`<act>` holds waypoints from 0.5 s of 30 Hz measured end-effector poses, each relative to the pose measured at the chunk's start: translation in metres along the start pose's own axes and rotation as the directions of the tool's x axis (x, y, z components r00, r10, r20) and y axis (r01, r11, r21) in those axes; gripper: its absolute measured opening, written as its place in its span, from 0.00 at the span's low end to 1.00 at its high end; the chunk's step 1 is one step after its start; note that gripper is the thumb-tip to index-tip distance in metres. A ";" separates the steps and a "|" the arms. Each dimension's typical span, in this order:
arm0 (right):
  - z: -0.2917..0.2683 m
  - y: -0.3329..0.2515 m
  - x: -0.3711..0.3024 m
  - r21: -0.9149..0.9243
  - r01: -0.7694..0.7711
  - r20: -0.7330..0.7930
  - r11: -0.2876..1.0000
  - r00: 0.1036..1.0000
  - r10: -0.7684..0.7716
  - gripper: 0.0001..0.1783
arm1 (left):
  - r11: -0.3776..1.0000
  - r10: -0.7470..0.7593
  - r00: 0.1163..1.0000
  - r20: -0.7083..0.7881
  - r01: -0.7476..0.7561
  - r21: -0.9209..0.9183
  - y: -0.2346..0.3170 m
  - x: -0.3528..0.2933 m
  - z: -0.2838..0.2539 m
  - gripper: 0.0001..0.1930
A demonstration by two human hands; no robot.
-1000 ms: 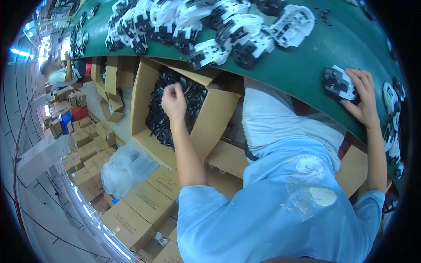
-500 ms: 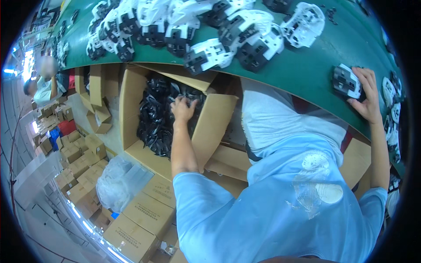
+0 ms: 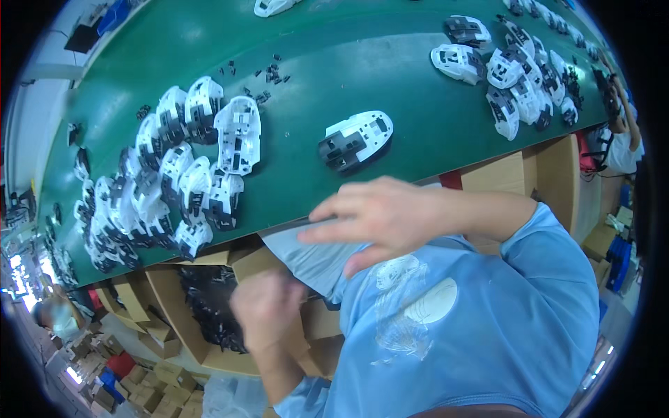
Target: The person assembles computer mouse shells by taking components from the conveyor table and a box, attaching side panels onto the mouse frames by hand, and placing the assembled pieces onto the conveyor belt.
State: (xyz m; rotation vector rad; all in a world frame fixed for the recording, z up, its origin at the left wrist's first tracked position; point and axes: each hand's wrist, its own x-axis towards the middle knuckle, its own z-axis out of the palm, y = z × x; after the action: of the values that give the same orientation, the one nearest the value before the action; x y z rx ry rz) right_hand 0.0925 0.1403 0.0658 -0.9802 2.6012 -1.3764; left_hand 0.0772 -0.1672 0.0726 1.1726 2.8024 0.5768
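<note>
A white-and-black plastic shell (image 3: pixel 357 139) lies by itself on the green tabletop (image 3: pixel 300 181), apart from both hands. My right hand (image 3: pixel 383 216) hovers just short of the table edge, above my lap, its fingers stretched out and nothing visible in it. Motion smears my left hand (image 3: pixel 268 306), raised beside an open cardboard box (image 3: pixel 164 306) of shiny black plastic parts (image 3: pixel 212 303). Its fingers look curled, but whether they hold a part cannot be made out.
Several similar shells (image 3: pixel 150 188) crowd the table's left side, and another group (image 3: pixel 519 76) lies at the far right. Small black pieces (image 3: pixel 272 72) are scattered near the middle. Cartons (image 3: pixel 150 397) are stacked on the floor at lower left. Other people are at both sides.
My left hand has come up out of the box of black parts. My right hand has let go of the shell and moved toward my body. The view has swung to the right.
</note>
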 end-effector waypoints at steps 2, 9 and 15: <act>0.011 -0.002 -0.012 -0.016 -0.125 0.038 0.992 0.991 0.125 0.32 | 0.966 0.257 0.966 -0.015 -0.257 -0.011 0.034 0.061 0.025 0.16; -0.031 0.047 -0.081 -0.081 -0.127 -0.366 0.989 0.926 0.089 0.26 | 0.839 0.514 0.850 -0.112 -0.526 -0.139 0.065 0.164 0.033 0.31; -0.015 0.065 -0.094 0.717 -0.074 -0.512 0.693 0.619 0.596 0.24 | 0.942 0.332 0.937 -0.111 -0.322 0.094 0.052 0.194 0.087 0.39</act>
State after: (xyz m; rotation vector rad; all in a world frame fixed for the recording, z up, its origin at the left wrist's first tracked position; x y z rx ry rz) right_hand 0.1296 0.2291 0.0020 0.2822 2.1066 -2.6131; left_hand -0.0094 0.0292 0.0295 1.6954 2.7659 0.5870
